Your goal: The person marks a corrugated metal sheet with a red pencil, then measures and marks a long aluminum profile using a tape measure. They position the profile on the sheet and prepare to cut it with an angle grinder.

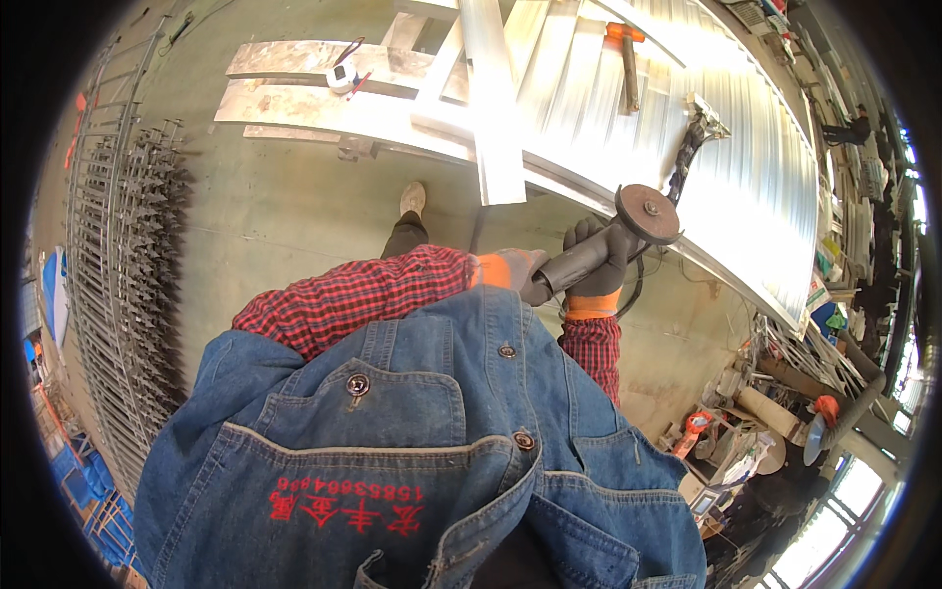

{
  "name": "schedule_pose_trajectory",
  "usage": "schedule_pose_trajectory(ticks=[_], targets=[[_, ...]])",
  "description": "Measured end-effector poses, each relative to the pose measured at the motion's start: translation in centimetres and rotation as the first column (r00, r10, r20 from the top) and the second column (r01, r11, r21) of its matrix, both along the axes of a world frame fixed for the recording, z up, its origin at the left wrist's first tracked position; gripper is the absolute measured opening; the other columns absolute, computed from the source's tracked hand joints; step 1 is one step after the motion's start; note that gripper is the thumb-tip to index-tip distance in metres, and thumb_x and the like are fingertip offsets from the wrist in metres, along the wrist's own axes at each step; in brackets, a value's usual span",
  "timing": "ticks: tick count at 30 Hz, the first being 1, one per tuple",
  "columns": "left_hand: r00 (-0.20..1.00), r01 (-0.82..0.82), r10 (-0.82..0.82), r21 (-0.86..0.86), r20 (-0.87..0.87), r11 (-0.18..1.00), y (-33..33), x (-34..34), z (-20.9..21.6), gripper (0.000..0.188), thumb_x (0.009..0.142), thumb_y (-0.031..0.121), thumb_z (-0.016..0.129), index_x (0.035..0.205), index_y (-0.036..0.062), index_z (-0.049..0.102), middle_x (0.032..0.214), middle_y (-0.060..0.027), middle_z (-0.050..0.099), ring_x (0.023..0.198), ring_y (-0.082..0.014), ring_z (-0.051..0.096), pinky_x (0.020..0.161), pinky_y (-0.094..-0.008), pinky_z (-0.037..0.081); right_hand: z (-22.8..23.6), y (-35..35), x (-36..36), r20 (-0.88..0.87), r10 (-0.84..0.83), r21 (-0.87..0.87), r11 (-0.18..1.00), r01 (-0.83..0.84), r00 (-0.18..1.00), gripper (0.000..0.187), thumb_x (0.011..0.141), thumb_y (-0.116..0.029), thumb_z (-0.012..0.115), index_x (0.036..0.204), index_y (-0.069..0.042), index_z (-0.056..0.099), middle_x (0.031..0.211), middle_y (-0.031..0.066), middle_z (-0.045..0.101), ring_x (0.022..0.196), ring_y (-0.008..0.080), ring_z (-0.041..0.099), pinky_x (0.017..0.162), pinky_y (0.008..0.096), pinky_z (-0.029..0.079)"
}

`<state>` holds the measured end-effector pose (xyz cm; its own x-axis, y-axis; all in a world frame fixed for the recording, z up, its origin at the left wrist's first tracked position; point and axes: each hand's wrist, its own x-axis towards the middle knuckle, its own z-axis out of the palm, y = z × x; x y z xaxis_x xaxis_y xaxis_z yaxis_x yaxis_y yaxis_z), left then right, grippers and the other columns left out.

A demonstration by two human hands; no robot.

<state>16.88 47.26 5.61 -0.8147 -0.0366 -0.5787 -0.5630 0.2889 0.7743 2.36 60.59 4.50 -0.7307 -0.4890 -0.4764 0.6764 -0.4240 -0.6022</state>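
Observation:
In front of my chest I hold an angle grinder (577, 261) with a round brown disc (646, 218) at its far right end. My right hand (610, 263), in a dark glove with an orange cuff, is closed round the grinder's body behind the disc. At the rear end of the body, my left hand (510, 267) is closed on it in a similar glove; its fingers are partly hidden. The disc stands just off the near edge of a bright ribbed metal sheet (760, 157), apart from it as far as I can tell.
On the sheet lie an orange-headed hammer (628, 74) and a dark tool with a metal head (697, 142). A white tape measure (340, 77) rests on flat metal strips (280, 103) at the far left. Stacked metal racks (123, 206) stand left; a cable (636, 285) hangs by my right hand.

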Motion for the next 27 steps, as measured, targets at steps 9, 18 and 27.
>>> schedule_pose_trajectory(ticks=[9, 18, 27], targets=[[0.988, 0.096, -0.123, -0.267, -0.088, 0.959, 0.1, 1.7, -2.3, 0.056, 0.099, 0.042, 0.076, 0.135, 0.0026, 0.062, 0.109, -0.0237, 0.082, 0.104, -0.0444, 0.081, 0.086, -0.0532, 0.061, -1.8, -0.1, 0.7, 0.095, 0.049, 0.068, 0.996, -0.055, 0.994, 0.026, 0.104, -0.029, 0.078, 0.112, -0.008, 0.064, 0.098, 0.0090, 0.066, 0.090, 0.0250, 0.066, 0.083, 0.0426, 0.060], [0.977, 0.019, -0.037, -0.089, -0.209, 0.996, -7.7, 1.7, -1.0, 0.062, 0.100, 0.055, 0.080, 0.142, 0.0108, 0.071, 0.114, -0.0191, 0.083, 0.114, -0.0352, 0.081, 0.095, -0.0474, 0.063, -1.2, 1.6, -2.3, -0.048, 0.008, 0.267, 0.964, 0.005, 0.999, 0.033, 0.100, -0.021, 0.082, 0.123, -0.003, 0.066, 0.098, 0.0116, 0.069, 0.082, 0.0265, 0.071, 0.072, 0.0403, 0.062], [0.796, -0.605, 0.462, -0.533, -0.390, 0.592, -36.9, -8.0, -6.3, 0.080, 0.099, 0.056, 0.082, 0.156, 0.0027, 0.066, 0.129, -0.0227, 0.083, 0.123, -0.0404, 0.078, 0.106, -0.0473, 0.062, 4.5, 7.8, -4.7, -0.212, 0.371, 0.699, 0.704, -0.125, 0.904, 0.034, 0.103, -0.025, 0.080, 0.122, 0.001, 0.068, 0.098, 0.0122, 0.072, 0.077, 0.0254, 0.074, 0.066, 0.0391, 0.063]])
